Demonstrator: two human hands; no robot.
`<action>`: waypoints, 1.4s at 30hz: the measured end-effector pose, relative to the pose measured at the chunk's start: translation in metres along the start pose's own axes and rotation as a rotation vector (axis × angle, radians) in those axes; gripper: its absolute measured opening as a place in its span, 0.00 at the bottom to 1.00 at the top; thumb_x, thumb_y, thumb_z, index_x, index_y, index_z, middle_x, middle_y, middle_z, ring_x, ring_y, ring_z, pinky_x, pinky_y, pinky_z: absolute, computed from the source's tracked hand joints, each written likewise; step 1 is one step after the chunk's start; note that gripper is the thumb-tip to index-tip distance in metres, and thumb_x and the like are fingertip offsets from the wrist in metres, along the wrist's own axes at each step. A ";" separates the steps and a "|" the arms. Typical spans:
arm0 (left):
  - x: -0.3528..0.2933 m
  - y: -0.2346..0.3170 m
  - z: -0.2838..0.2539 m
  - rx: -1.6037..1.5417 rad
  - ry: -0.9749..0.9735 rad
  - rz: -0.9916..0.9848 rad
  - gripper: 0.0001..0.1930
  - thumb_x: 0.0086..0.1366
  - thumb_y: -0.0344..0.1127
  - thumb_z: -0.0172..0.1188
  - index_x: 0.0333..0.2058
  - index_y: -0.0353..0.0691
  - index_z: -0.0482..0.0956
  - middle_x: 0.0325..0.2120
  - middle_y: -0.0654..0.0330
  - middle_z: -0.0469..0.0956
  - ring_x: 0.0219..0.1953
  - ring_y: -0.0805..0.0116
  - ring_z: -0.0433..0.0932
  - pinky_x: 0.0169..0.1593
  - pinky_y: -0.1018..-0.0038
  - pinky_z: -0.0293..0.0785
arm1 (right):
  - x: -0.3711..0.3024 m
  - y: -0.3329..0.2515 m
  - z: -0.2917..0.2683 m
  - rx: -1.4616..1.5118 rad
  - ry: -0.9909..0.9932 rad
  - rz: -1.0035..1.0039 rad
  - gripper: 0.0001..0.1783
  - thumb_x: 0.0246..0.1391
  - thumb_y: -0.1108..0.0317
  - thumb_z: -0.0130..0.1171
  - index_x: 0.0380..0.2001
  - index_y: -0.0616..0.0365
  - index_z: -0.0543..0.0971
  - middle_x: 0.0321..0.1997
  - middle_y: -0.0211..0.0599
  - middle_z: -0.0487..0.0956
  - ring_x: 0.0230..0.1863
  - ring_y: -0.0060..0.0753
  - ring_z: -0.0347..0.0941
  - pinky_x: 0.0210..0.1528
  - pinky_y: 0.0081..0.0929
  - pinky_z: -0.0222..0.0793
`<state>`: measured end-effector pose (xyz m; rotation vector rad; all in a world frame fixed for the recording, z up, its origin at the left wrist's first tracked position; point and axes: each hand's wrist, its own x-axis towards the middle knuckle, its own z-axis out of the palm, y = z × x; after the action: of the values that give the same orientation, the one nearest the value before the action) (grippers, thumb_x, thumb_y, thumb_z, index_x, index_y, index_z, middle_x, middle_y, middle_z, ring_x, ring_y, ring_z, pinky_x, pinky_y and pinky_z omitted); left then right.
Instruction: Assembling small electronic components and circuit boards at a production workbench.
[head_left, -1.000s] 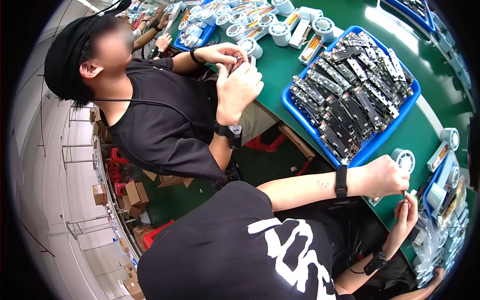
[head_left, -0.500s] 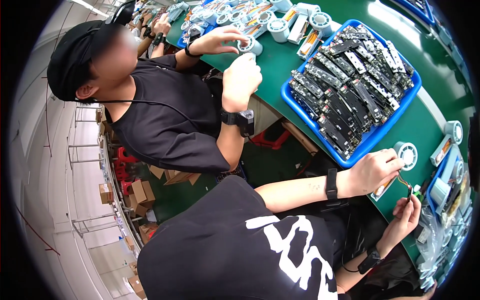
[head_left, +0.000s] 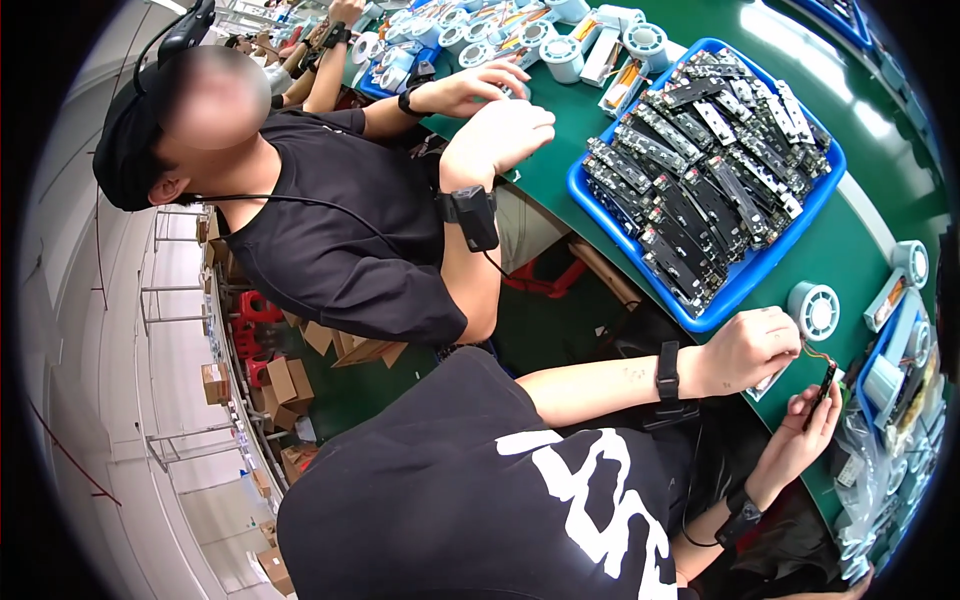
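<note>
Clasping a slim black circuit board [head_left: 828, 384] at the frame's lower right, the right hand [head_left: 812, 416] had it slanting up toward coloured wires [head_left: 819, 354]; left hand [head_left: 752, 350], up-left, curled, hold unclear.

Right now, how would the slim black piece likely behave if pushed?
The slim black piece looks straight, so probably stiff. Slim and held by the right hand, it seems light. The thin wires meeting it curve, so likely flex.
</note>
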<state>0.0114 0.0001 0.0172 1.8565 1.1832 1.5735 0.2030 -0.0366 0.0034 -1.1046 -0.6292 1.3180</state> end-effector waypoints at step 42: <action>0.024 -0.007 0.004 0.127 -0.307 0.149 0.06 0.52 0.27 0.72 0.29 0.37 0.83 0.25 0.61 0.80 0.29 0.63 0.79 0.32 0.72 0.76 | -0.040 -0.001 0.038 -0.629 -0.017 -0.225 0.19 0.70 0.72 0.51 0.62 0.58 0.72 0.30 0.25 0.72 0.27 0.13 0.62 0.29 0.12 0.58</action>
<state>0.0131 0.0244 0.0244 2.2184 1.0462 1.2495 0.1622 -0.0641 0.0273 -1.4703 -1.1945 0.9528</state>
